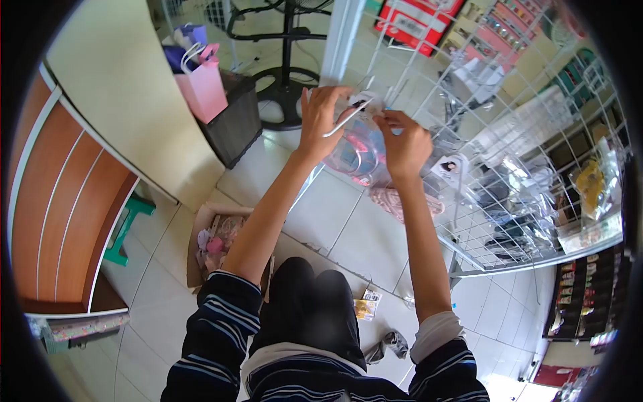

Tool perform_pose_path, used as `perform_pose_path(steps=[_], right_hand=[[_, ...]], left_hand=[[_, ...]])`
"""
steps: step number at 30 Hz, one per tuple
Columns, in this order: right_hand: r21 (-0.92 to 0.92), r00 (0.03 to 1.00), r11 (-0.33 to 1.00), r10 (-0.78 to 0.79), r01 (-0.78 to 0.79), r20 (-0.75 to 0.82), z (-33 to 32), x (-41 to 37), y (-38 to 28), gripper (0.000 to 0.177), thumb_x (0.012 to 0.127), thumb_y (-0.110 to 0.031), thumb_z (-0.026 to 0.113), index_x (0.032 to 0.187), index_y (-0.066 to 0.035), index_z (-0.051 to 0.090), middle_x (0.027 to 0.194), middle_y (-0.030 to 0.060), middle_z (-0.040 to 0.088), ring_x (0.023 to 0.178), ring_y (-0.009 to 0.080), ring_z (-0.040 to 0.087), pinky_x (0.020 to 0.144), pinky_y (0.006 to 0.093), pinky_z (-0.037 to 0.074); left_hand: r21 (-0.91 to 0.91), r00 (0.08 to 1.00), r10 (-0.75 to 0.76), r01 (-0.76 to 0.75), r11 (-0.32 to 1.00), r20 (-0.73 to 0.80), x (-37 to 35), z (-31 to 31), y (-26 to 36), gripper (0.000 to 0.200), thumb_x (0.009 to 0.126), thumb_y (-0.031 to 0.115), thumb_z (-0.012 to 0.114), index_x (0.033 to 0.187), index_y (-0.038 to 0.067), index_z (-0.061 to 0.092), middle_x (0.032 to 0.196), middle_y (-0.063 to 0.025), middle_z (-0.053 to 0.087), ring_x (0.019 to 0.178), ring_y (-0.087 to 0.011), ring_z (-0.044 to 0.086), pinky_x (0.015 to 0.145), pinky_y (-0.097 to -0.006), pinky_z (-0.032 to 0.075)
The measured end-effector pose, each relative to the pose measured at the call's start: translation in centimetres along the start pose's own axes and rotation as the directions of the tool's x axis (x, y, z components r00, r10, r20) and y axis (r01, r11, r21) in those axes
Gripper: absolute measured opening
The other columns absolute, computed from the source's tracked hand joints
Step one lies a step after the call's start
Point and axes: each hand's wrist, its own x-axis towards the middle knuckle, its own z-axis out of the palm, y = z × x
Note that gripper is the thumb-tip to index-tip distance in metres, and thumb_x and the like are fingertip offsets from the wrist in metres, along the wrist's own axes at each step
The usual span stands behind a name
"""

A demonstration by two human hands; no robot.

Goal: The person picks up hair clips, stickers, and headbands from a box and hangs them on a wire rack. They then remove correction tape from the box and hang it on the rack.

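Observation:
A clear plastic package [355, 154] with pink and blue round pieces inside hangs at the wire rack, below a white header card with a dark picture. My left hand [321, 124] is at the left of the card, its fingers curled toward the card's upper edge. A white metal hook [345, 119] juts out across that hand's thumb. My right hand [406, 144] pinches the right side of the same package, thumb against bent fingers. The exact contact points are partly hidden by my fingers. Behind my right wrist hangs a pink braided bundle [405, 203].
The white wire rack [469, 194] holds several more packages on hooks at the right. A cardboard box [201, 231] of pink items sits on the floor by my left knee. There are a pink paper bag [201, 90], a black stand [287, 80] and a green stool [127, 231].

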Motion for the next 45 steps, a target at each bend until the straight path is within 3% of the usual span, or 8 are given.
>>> perform_pose_path(steps=[3, 10, 15, 22, 27, 36, 43, 45], right_hand=[[0.083, 0.990, 0.991, -0.099, 0.108, -0.101, -0.8, -1.9, 0.8, 0.025, 0.066, -0.022, 0.074, 0.086, -0.009, 0.067, 0.083, 0.0055, 0.065, 0.071, 0.0198, 0.060, 0.062, 0.0311, 0.047], [0.261, 0.887, 0.885, 0.277, -0.385, 0.370, -2.4, -17.3, -0.5, 0.013, 0.072, -0.007, 0.068, 0.084, -0.004, 0.063, 0.082, 0.0050, 0.064, 0.068, 0.0129, 0.058, 0.053, 0.0257, 0.044], [0.149, 0.738, 0.831, 0.377, -0.537, 0.560, -2.8, -24.2, -0.3, 0.011, 0.074, -0.006, 0.065, 0.085, -0.002, 0.063, 0.081, 0.0065, 0.065, 0.066, 0.0133, 0.060, 0.052, 0.0235, 0.045], [0.115, 0.686, 0.803, 0.414, -0.584, 0.598, -4.2, -27.0, 0.0, 0.011, 0.076, -0.007, 0.064, 0.085, -0.003, 0.064, 0.080, 0.0066, 0.065, 0.067, 0.0133, 0.061, 0.051, 0.0227, 0.045], [0.098, 0.670, 0.796, 0.427, -0.597, 0.607, -4.5, -27.1, 0.0, 0.011, 0.076, -0.008, 0.064, 0.085, -0.003, 0.064, 0.081, 0.0068, 0.065, 0.068, 0.0134, 0.061, 0.051, 0.0226, 0.045], [0.124, 0.660, 0.792, 0.398, -0.598, 0.637, -4.2, -27.2, -0.7, 0.011, 0.076, -0.007, 0.063, 0.087, -0.003, 0.064, 0.079, 0.0073, 0.065, 0.066, 0.0140, 0.061, 0.054, 0.0238, 0.048], [0.178, 0.662, 0.769, 0.380, -0.614, 0.645, -4.8, -27.7, -1.3, 0.011, 0.077, -0.006, 0.062, 0.087, -0.002, 0.063, 0.078, 0.0083, 0.064, 0.066, 0.0137, 0.061, 0.056, 0.0246, 0.049], [0.195, 0.670, 0.768, 0.370, -0.610, 0.643, -5.3, -27.4, -1.7, 0.011, 0.077, -0.006, 0.062, 0.087, -0.002, 0.063, 0.077, 0.0084, 0.064, 0.066, 0.0137, 0.061, 0.056, 0.0247, 0.049]], left_hand=[[0.015, 0.996, -0.017, 0.018, 1.000, -0.092, -2.8, -3.0, 0.3, 0.048, 0.072, 0.012, 0.066, 0.115, 0.003, 0.046, 0.110, -0.0123, 0.052, 0.101, -0.0299, 0.048, 0.092, -0.0399, 0.031], [0.430, 0.867, -0.496, 0.433, 0.792, 0.040, -27.6, -15.3, -5.4, 0.053, 0.069, 0.013, 0.062, 0.118, 0.004, 0.043, 0.112, -0.0167, 0.048, 0.108, -0.0336, 0.042, 0.090, -0.0451, 0.031], [0.784, 0.665, -0.712, 0.311, 0.538, 0.225, -34.1, -20.2, -6.1, 0.048, 0.068, 0.016, 0.062, 0.113, 0.008, 0.047, 0.114, -0.0143, 0.047, 0.116, -0.0326, 0.038, 0.096, -0.0489, 0.027], [0.747, 0.574, -0.709, 0.235, 0.622, 0.409, -34.3, -19.9, -9.0, 0.049, 0.064, 0.020, 0.065, 0.110, 0.010, 0.052, 0.113, -0.0116, 0.049, 0.118, -0.0297, 0.036, 0.099, -0.0516, 0.021], [0.593, 0.327, -0.772, 0.499, 0.631, 0.546, -33.8, -17.3, -7.7, 0.052, 0.065, 0.028, 0.066, 0.110, 0.006, 0.053, 0.119, -0.0146, 0.047, 0.120, -0.0310, 0.034, 0.100, -0.0517, 0.020], [0.612, 0.617, -0.721, 0.448, 0.651, 0.315, -36.3, -13.8, -4.1, 0.086, 0.067, 0.046, 0.067, 0.127, -0.003, 0.030, 0.130, -0.0223, 0.031, 0.127, -0.0368, 0.023, 0.101, -0.0504, 0.020], [0.598, 0.670, -0.640, 0.352, 0.720, 0.377, -35.9, -15.3, -3.5, 0.070, 0.071, 0.033, 0.064, 0.123, -0.002, 0.034, 0.127, -0.0217, 0.034, 0.125, -0.0358, 0.026, 0.099, -0.0487, 0.025], [0.121, 0.665, -0.707, 0.702, 0.701, 0.240, -35.6, -16.0, -4.3, 0.064, 0.071, 0.025, 0.062, 0.122, -0.004, 0.034, 0.123, -0.0193, 0.039, 0.119, -0.0315, 0.035, 0.096, -0.0477, 0.030]])
